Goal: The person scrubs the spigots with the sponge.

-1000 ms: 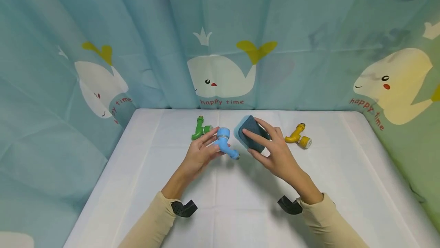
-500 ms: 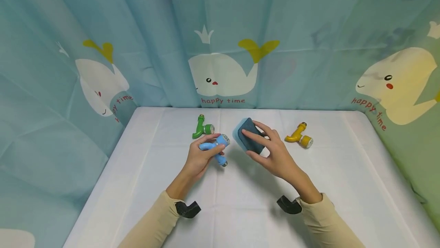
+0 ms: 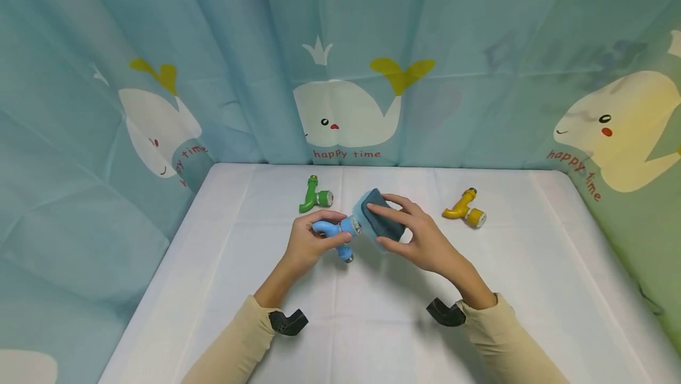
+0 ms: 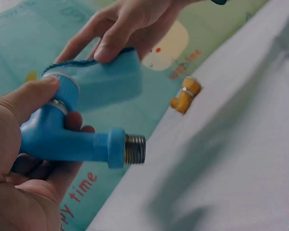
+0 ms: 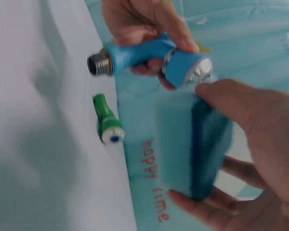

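Hands: left grips blue tap, right sponge — green tap, yellow tap beyond.

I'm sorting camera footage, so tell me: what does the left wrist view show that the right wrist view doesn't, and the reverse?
Only the left wrist view shows the yellow tap.

Only the right wrist view shows the green tap.

Both show the blue tap in the person's left grip, the sponge in the right grip, the white table and the curtain with its red lettering.
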The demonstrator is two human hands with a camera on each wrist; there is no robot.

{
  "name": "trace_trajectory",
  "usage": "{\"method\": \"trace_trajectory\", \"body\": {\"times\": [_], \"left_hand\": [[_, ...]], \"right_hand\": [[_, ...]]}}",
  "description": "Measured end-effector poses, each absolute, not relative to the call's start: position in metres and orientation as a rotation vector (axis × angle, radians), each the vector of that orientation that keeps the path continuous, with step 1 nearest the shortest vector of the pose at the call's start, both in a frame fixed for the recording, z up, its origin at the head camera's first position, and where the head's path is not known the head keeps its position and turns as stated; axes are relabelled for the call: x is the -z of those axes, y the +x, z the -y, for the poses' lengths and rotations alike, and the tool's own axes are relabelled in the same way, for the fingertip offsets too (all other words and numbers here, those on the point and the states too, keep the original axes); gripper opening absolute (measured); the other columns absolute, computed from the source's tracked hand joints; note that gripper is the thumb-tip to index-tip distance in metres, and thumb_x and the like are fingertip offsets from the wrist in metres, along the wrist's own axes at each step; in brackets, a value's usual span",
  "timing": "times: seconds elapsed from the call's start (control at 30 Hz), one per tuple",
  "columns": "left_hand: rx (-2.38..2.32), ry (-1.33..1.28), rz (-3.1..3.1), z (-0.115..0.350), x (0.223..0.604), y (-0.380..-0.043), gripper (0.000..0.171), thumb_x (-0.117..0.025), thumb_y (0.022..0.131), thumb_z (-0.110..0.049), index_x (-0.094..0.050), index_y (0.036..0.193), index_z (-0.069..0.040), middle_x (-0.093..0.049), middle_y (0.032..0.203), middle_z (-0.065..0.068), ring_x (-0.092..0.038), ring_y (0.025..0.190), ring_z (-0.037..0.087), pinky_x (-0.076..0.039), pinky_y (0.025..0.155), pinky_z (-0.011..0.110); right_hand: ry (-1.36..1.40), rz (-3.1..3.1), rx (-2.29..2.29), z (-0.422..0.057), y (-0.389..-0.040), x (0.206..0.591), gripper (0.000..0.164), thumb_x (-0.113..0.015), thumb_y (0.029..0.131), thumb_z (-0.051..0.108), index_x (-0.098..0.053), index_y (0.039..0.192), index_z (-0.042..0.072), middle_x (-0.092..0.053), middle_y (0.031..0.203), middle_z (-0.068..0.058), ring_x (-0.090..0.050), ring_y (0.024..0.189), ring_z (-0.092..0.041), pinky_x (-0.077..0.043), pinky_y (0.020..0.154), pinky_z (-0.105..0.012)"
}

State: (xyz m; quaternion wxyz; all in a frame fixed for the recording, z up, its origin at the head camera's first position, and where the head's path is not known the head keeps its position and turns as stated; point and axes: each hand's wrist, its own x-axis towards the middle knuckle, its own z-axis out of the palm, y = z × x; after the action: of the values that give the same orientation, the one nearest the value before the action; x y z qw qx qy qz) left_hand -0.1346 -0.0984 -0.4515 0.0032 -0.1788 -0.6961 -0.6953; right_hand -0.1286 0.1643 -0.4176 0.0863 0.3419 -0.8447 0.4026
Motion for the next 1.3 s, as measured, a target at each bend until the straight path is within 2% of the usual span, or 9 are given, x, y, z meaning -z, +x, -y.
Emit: {"method": "trace_trajectory", "body": {"times": [0.23, 0.3, 0.43, 0.57, 0.73, 0.9, 0.97, 1.17, 1.3], "left_hand": [[2.251, -0.649, 2.148, 0.099, 0.449, -0.135, 0.035, -0.080, 0.084, 0.007, -0.068, 0.117, 0.008, -0.066, 0.108, 0.021, -0.072, 0.081, 0.016, -0.061, 0.073, 0.029], [2.230, -0.660, 2.175, 0.098, 0.447, -0.135, 0.036, -0.081, 0.084, 0.007, -0.068, 0.117, 0.008, -0.066, 0.110, 0.022, -0.068, 0.079, 0.013, -0.059, 0.072, 0.025], [2.166, -0.689, 2.223, 0.097, 0.443, -0.135, 0.037, -0.082, 0.082, 0.007, -0.068, 0.116, 0.007, -0.066, 0.111, 0.020, -0.057, 0.073, 0.009, -0.053, 0.066, 0.020], [2.202, -0.691, 2.218, 0.099, 0.441, -0.135, 0.038, -0.082, 0.082, 0.006, -0.068, 0.117, 0.008, -0.065, 0.112, 0.020, -0.058, 0.073, 0.010, -0.054, 0.068, 0.021], [2.278, -0.622, 2.210, 0.099, 0.442, -0.136, 0.038, -0.080, 0.086, 0.001, -0.067, 0.121, 0.006, -0.063, 0.116, 0.023, -0.063, 0.081, 0.012, -0.056, 0.075, 0.024], [2.460, -0.558, 2.073, 0.097, 0.450, -0.137, 0.037, -0.073, 0.091, 0.006, -0.061, 0.125, 0.012, -0.062, 0.114, 0.024, -0.075, 0.086, 0.024, -0.060, 0.086, 0.037], [2.507, -0.549, 2.014, 0.097, 0.453, -0.137, 0.038, -0.073, 0.090, 0.008, -0.059, 0.125, 0.014, -0.062, 0.113, 0.023, -0.076, 0.084, 0.027, -0.061, 0.086, 0.040], [2.459, -0.498, 2.007, 0.095, 0.452, -0.140, 0.048, -0.082, 0.085, 0.002, -0.062, 0.127, 0.012, -0.068, 0.115, 0.017, -0.075, 0.087, 0.023, -0.061, 0.084, 0.035], [2.512, -0.353, 1.948, 0.096, 0.451, -0.140, 0.048, -0.079, 0.086, 0.006, -0.061, 0.130, 0.010, -0.073, 0.099, 0.012, -0.075, 0.074, 0.022, -0.063, 0.075, 0.036]], "right_hand": [[1.054, 2.513, -1.183, -0.164, -0.128, 0.411, 0.061, -0.083, 0.089, 0.020, -0.060, 0.146, 0.021, -0.049, 0.152, -0.013, -0.053, 0.133, -0.035, -0.055, 0.094, -0.051], [1.031, 2.505, -1.177, -0.166, -0.129, 0.409, 0.062, -0.083, 0.088, 0.018, -0.061, 0.145, 0.021, -0.050, 0.151, -0.013, -0.056, 0.129, -0.033, -0.057, 0.090, -0.049], [1.072, 2.505, -1.201, -0.166, -0.129, 0.406, 0.061, -0.082, 0.089, 0.019, -0.060, 0.146, 0.021, -0.049, 0.152, -0.013, -0.057, 0.129, -0.033, -0.057, 0.090, -0.049], [1.033, 2.543, -1.137, -0.168, -0.130, 0.406, 0.058, -0.081, 0.090, 0.019, -0.062, 0.144, 0.021, -0.050, 0.151, -0.015, -0.055, 0.130, -0.036, -0.055, 0.093, -0.052], [1.000, 2.526, -1.326, -0.167, -0.126, 0.409, 0.059, -0.080, 0.091, 0.018, -0.059, 0.147, 0.021, -0.050, 0.151, -0.012, -0.058, 0.125, -0.030, -0.058, 0.083, -0.041], [0.995, 2.542, -1.385, -0.166, -0.119, 0.417, 0.059, -0.079, 0.093, 0.020, -0.057, 0.148, 0.023, -0.050, 0.151, -0.009, -0.059, 0.122, -0.026, -0.058, 0.080, -0.036], [0.978, 2.530, -1.384, -0.166, -0.119, 0.419, 0.060, -0.080, 0.092, 0.019, -0.058, 0.147, 0.022, -0.051, 0.150, -0.009, -0.060, 0.122, -0.026, -0.058, 0.080, -0.037], [0.968, 2.498, -1.424, -0.163, -0.123, 0.423, 0.060, -0.080, 0.092, 0.020, -0.057, 0.148, 0.021, -0.049, 0.153, -0.009, -0.059, 0.126, -0.028, -0.060, 0.084, -0.038], [0.920, 2.541, -1.376, -0.172, -0.124, 0.430, 0.059, -0.081, 0.091, 0.018, -0.059, 0.146, 0.020, -0.051, 0.151, -0.011, -0.059, 0.125, -0.028, -0.060, 0.083, -0.038]]}}
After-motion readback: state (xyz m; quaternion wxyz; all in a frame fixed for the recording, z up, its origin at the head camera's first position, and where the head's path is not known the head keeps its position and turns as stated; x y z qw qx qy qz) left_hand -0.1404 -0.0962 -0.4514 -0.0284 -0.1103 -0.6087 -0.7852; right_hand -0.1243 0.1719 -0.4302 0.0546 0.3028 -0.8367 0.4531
